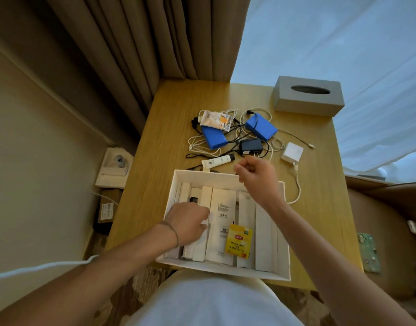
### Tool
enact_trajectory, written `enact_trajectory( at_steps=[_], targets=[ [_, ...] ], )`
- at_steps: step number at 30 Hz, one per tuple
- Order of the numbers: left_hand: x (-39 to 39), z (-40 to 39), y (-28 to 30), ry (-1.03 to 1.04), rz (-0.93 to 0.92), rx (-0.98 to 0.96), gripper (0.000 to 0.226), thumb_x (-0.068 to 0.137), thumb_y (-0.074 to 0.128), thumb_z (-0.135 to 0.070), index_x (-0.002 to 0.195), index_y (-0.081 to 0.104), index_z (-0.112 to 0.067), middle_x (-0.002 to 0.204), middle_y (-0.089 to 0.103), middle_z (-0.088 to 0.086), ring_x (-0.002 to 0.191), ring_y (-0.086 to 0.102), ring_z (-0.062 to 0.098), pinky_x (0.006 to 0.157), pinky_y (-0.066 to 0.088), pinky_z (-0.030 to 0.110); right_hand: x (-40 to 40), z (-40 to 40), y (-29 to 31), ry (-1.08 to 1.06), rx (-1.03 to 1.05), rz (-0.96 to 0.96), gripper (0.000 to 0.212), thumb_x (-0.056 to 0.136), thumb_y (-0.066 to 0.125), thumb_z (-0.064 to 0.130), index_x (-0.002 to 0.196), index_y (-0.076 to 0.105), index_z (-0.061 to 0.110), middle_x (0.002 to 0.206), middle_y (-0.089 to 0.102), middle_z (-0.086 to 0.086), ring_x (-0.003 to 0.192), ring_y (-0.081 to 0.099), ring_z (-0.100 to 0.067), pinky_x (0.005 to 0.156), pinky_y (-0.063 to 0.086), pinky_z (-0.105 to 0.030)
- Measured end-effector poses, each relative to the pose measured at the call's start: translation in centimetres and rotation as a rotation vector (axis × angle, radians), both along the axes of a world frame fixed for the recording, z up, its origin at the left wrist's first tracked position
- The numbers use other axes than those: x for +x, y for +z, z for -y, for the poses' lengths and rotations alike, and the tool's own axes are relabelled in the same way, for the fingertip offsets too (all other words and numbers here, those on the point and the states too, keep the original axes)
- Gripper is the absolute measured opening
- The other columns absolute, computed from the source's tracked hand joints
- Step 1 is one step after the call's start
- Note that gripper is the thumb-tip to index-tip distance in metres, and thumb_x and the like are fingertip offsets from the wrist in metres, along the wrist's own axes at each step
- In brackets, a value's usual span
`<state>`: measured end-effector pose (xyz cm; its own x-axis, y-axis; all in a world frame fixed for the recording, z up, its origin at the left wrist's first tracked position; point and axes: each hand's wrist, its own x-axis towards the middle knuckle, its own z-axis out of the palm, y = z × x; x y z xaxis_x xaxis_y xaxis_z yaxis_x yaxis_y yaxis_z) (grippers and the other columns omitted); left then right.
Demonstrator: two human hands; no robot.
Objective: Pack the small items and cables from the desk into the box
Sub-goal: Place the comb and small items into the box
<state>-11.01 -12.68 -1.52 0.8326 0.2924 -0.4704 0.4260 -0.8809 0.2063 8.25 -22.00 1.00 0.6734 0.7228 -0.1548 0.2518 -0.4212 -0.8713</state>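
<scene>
Left hand [188,220] down inside the box [228,177], fingers curled over the slim white packets [202,234] on the box's left side; whether pinching one or merely pressing, cannot tell. Right hand [255,175] raised over the box's far rim, fingers loosely curled, apparently holding nothing, though the fingertips face away.

Judging by this, mid-packing: tidying what already lies in the box while reaching for the next item beyond it. Nearest to the right hand, just past the box's far rim: a white tube [217,160] lying flat, probably the next pick. Calls for a short reach forward, a pinch across the tube's body, then a lift clear of the rim.

Inside the box: flat white packets side by side, a larger printed white sachet [222,208] near the middle, a yellow tea bag [238,243] lying on top towards the near rim, and a dark slim thing by the left hand, too hidden to name.

Farther beyond the box, still unpacked: two blue packs [214,137] tangled with white and black cables [237,128], a black plug adapter [250,147], a crumpled white pouch [215,118], and a white charger [292,152] with its cord running down the box's right side. Well beyond, a grey tissue box [308,95].
</scene>
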Motion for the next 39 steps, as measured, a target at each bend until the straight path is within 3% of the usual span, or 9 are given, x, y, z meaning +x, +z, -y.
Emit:
enact_trajectory(
  at_steps=[4,8,11,15,19,25,32,35,39],
  targets=[
    [2.2,-1.0,3.7,0.056,0.531,-0.110,0.017,0.095,0.059,-0.025,0.107,0.069,-0.026,0.089,0.070,-0.008,0.082,0.063,0.010,0.069,0.051,0.027,5.1,-2.9,0.2,0.098,-0.127,0.092,0.011,0.094,0.066,0.020,0.085,0.073,0.020,0.078,0.072,0.002,0.075,0.068,-0.014,0.073,0.059,-0.033],
    [5.1,-3.0,5.5,0.182,0.694,-0.144,0.015,0.094,0.061,-0.015,0.103,0.072,-0.020,0.087,0.066,-0.010,0.081,0.059,0.007,0.066,0.053,0.028,8.2,-5.6,-1.7,0.324,-0.389,0.336,0.018,0.093,0.058,0.014,0.088,0.075,0.015,0.089,0.074,-0.002,0.082,0.069,-0.021,0.076,0.060,-0.041],
    [7.0,-4.5,5.4,0.273,0.671,-0.138,0.014,0.095,0.061,-0.014,0.101,0.072,-0.019,0.089,0.069,-0.005,0.081,0.061,0.012,0.067,0.054,0.038,9.1,-6.7,-3.7,0.489,-0.605,0.446,0.021,0.089,0.056,0.011,0.098,0.075,0.015,0.092,0.073,-0.006,0.082,0.069,-0.025,0.073,0.062,-0.040],
    [9.0,-6.2,4.4,0.342,0.574,-0.140,0.015,0.095,0.059,-0.017,0.102,0.072,-0.021,0.092,0.070,-0.006,0.079,0.062,0.009,0.068,0.057,0.036,9.3,-8.1,-5.8,0.705,-0.767,0.502,0.022,0.088,0.061,0.011,0.108,0.072,0.012,0.091,0.069,-0.004,0.085,0.068,-0.024,0.071,0.059,-0.036],
    [10.3,-7.8,3.1,0.388,0.435,-0.153,0.015,0.095,0.059,-0.020,0.102,0.072,-0.024,0.094,0.072,-0.006,0.078,0.064,0.007,0.067,0.058,0.031,9.1,-9.1,-6.9,0.904,-0.843,0.593,0.021,0.087,0.067,0.017,0.108,0.069,0.012,0.077,0.057,0.001,0.075,0.060,-0.019,0.059,0.051,-0.028],
    [11.5,-9.2,0.7,0.335,0.211,-0.120,0.016,0.095,0.058,-0.022,0.102,0.071,-0.027,0.085,0.066,-0.009,0.064,0.056,0.004,0.052,0.040,0.019,9.9,-9.2,-8.4,1.080,-0.771,0.793,0.029,0.090,0.071,0.039,0.110,0.066,0.019,0.094,0.065,0.000,0.081,0.062,-0.016,0.065,0.051,-0.026],
    [13.9,-10.4,-0.9,0.202,0.077,-0.075,0.018,0.096,0.058,-0.022,0.108,0.069,-0.027,0.100,0.068,-0.005,0.083,0.061,0.012,0.068,0.051,0.027,11.1,-8.5,-6.8,0.753,-0.610,0.572,0.019,0.080,0.071,0.030,0.095,0.069,0.019,0.073,0.061,0.004,0.064,0.060,-0.016,0.048,0.042,-0.025],
    [15.1,-10.6,-1.8,0.094,-0.017,-0.025,0.026,0.092,0.060,-0.014,0.113,0.067,-0.027,0.109,0.067,-0.002,0.094,0.062,0.019,0.081,0.057,0.036,11.7,-7.4,-5.1,0.541,-0.453,0.322,0.018,0.076,0.075,0.030,0.089,0.069,0.019,0.079,0.067,0.001,0.072,0.063,-0.019,0.054,0.045,-0.029],
    [16.3,-10.6,-2.7,-0.127,-0.182,0.051,0.029,0.087,0.065,-0.014,0.113,0.064,-0.026,0.105,0.065,0.000,0.088,0.062,0.023,0.074,0.056,0.037,11.3,-5.0,-2.7,0.309,-0.267,0.037,0.014,0.075,0.077,0.025,0.084,0.067,0.028,0.081,0.069,0.009,0.074,0.066,-0.008,0.065,0.057,-0.029]
  ],
)
